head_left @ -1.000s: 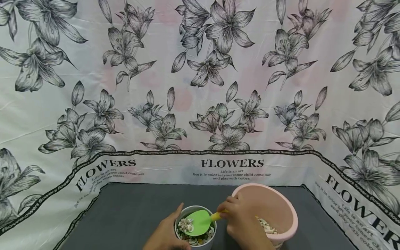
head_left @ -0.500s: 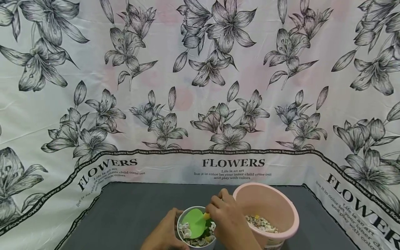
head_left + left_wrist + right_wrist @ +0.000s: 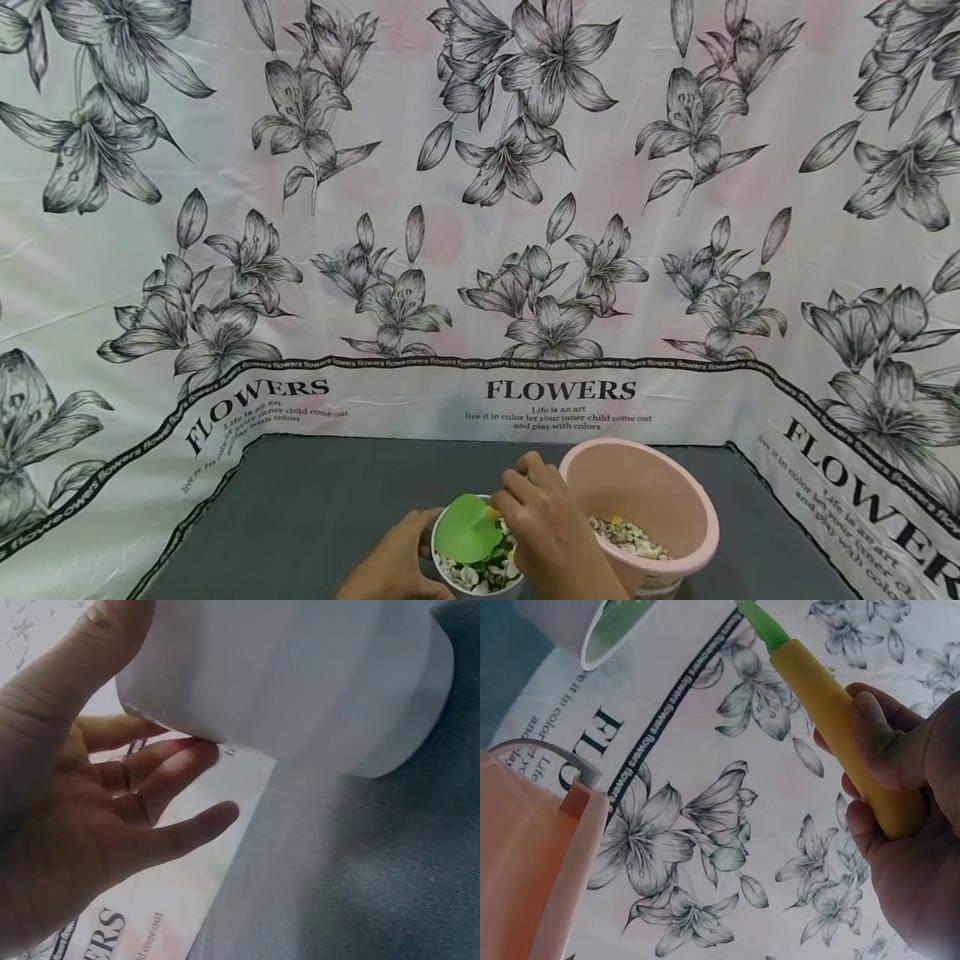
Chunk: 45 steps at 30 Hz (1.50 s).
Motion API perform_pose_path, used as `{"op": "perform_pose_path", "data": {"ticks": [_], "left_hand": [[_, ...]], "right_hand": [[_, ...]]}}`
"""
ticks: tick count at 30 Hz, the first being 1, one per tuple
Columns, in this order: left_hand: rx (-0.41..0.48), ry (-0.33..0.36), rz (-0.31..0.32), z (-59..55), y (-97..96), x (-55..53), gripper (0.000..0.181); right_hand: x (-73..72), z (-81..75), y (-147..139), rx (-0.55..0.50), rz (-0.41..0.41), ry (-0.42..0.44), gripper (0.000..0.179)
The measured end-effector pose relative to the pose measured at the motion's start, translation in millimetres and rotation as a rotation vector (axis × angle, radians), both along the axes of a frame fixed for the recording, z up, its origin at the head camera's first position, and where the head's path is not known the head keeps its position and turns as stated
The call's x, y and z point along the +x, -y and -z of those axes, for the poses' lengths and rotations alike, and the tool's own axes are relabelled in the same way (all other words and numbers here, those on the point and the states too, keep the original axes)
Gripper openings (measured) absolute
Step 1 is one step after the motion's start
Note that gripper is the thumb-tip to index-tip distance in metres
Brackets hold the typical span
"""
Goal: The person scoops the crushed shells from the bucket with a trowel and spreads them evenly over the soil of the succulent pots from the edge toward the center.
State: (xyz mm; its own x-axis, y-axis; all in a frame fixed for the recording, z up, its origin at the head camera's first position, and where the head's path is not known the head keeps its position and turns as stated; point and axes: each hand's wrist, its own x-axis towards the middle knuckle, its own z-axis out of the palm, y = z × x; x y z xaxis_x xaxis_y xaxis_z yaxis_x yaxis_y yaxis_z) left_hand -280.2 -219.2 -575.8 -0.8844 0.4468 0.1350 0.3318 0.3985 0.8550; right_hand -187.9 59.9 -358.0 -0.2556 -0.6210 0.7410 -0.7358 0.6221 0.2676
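Note:
My left hand (image 3: 397, 558) holds a small white pot (image 3: 322, 675) from its left side, with the thumb and fingers about its wall. Inside the pot lie pale pebbles (image 3: 477, 577) and some green leaves (image 3: 501, 548). My right hand (image 3: 551, 525) grips the yellow handle (image 3: 832, 727) of a small trowel. Its green blade (image 3: 467, 529) is tilted over the pot's left part, and no pebbles show on it. Part of the pot's right rim is hidden behind my right hand in the head view.
A pink bucket (image 3: 637, 475) stands close to the right of the pot, with pebbles (image 3: 630, 540) in its bottom and a grey bail (image 3: 547, 746) at its rim. The dark grey tabletop (image 3: 322, 483) ends at a white flower-printed cloth (image 3: 555, 400) behind and at both sides.
The trowel came left from beside the bucket, and its blade has tipped up over the pot. Pebbles seen at the blade a second ago now lie in the pot. The left hand still holds it.

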Motion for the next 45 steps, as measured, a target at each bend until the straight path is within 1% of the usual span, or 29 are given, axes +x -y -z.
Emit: {"op": "perform_pose_path", "data": {"ticks": [1, 2, 3, 5, 7, 8, 9, 10, 11, 12, 13, 15, 16, 17, 19, 20, 21, 22, 25, 28, 32, 35, 37, 39, 41, 45], "left_hand": [[-0.005, 0.004, -0.022, 5.5, 0.6, -2.9, 0.104], [-0.005, -0.006, -0.029, 6.7, 0.0, -3.1, 0.099], [-0.009, -0.037, -0.023, 2.5, -1.6, 0.2, 0.091], [-0.025, -0.073, -0.038, -1.6, -4.7, 4.0, 0.084], [-0.061, -0.111, -0.059, -6.4, -8.3, 8.5, 0.083], [-0.072, -0.123, -0.052, -10.1, -10.3, 11.0, 0.083], [-0.078, -0.125, -0.050, -9.8, -11.1, 10.9, 0.083], [-0.080, -0.103, -0.057, -2.9, -10.0, 6.1, 0.086], [-0.076, -0.065, -0.061, 3.0, -8.7, 2.0, 0.089], [-0.075, -0.051, -0.057, 5.6, -8.2, 0.0, 0.094], [-0.079, -0.032, -0.053, 3.3, -8.7, 0.5, 0.098], [-0.061, -0.018, -0.029, -18.2, -12.8, 12.5, 0.107], [-0.056, -0.019, -0.015, -35.5, -16.4, 22.6, 0.112], [-0.055, -0.024, -0.011, -55.9, -21.0, 34.8, 0.115], [-0.062, -0.055, -0.017, -97.9, -31.0, 60.0, 0.117], [-0.058, -0.077, -0.019, -113.9, -34.9, 69.6, 0.116], [-0.067, -0.085, -0.035, -123.4, -37.2, 74.6, 0.116], [-0.077, -0.090, -0.060, -130.2, -39.6, 78.2, 0.116], [-0.096, -0.111, -0.112, -141.9, -45.3, 82.9, 0.118], [-0.114, -0.165, -0.145, -150.0, -52.8, 83.2, 0.115], [-0.123, -0.235, -0.144, -163.8, -67.4, 79.5, 0.103], [-0.110, -0.251, -0.123, -173.6, -80.1, 73.7, 0.091], [-0.120, -0.263, -0.119, -177.9, -89.5, 69.6, 0.085], [-0.132, -0.280, -0.118, -181.2, -99.8, 66.0, 0.080], [-0.148, -0.296, -0.122, -183.7, -110.9, 64.4, 0.076], [-0.168, -0.337, -0.117, -185.5, -137.8, 65.0, 0.069]], "right_hand": [[-0.1, -0.3, -0.7, 0.001, -0.006, -0.001, 0.051], [-0.3, -0.5, -1.3, 0.001, -0.014, -0.004, 0.051], [-0.4, -0.8, -1.9, 0.002, -0.020, -0.006, 0.051], [-0.4, -1.0, -3.2, 0.002, -0.027, -0.013, 0.051], [-0.6, -0.4, -4.9, -0.001, -0.030, -0.017, 0.049], [-0.8, 0.0, -6.0, -0.004, -0.029, -0.014, 0.048], [-1.1, 0.5, -7.3, -0.008, -0.029, -0.013, 0.048], [-1.5, 0.9, -8.8, -0.015, -0.031, -0.008, 0.048], [-1.9, 0.8, -10.6, -0.024, -0.034, -0.012, 0.047], [-2.1, 0.4, -12.7, -0.031, -0.034, -0.010, 0.046], [-2.0, -0.3, -15.2, -0.041, -0.030, -0.008, 0.045], [-1.1, -2.5, -21.6, -0.060, -0.008, 0.000, 0.045], [-0.1, -4.1, -25.7, -0.071, 0.009, 0.011, 0.046], [1.0, -5.6, -30.2, -0.081, 0.029, 0.017, 0.045], [2.3, -8.5, -39.7, -0.100, 0.069, 0.033, 0.048], [2.2, -10.0, -44.5, -0.107, 0.082, 0.032, 0.046], [1.6, -11.7, -49.3, -0.114, 0.091, 0.025, 0.043], [0.5, -13.4, -54.0, -0.121, 0.102, 0.012, 0.041], [-3.2, -17.5, -67.0, -0.140, 0.136, -0.055, 0.034], [-4.8, -19.5, -79.3, -0.164, 0.165, -0.087, 0.029], [-3.7, -22.5, -97.1, -0.207, 0.203, -0.072, 0.030], [-2.1, -26.1, -112.3, -0.234, 0.275, -0.061, 0.027], [-0.9, -27.9, -122.8, -0.242, 0.335, -0.067, 0.024], [0.6, -29.2, -134.0, -0.232, 0.388, -0.059, 0.025], [1.5, -28.8, -144.9, -0.216, 0.419, -0.059, 0.027], [-0.4, -23.8, -162.2, -0.182, 0.467, -0.043, 0.030]]}}
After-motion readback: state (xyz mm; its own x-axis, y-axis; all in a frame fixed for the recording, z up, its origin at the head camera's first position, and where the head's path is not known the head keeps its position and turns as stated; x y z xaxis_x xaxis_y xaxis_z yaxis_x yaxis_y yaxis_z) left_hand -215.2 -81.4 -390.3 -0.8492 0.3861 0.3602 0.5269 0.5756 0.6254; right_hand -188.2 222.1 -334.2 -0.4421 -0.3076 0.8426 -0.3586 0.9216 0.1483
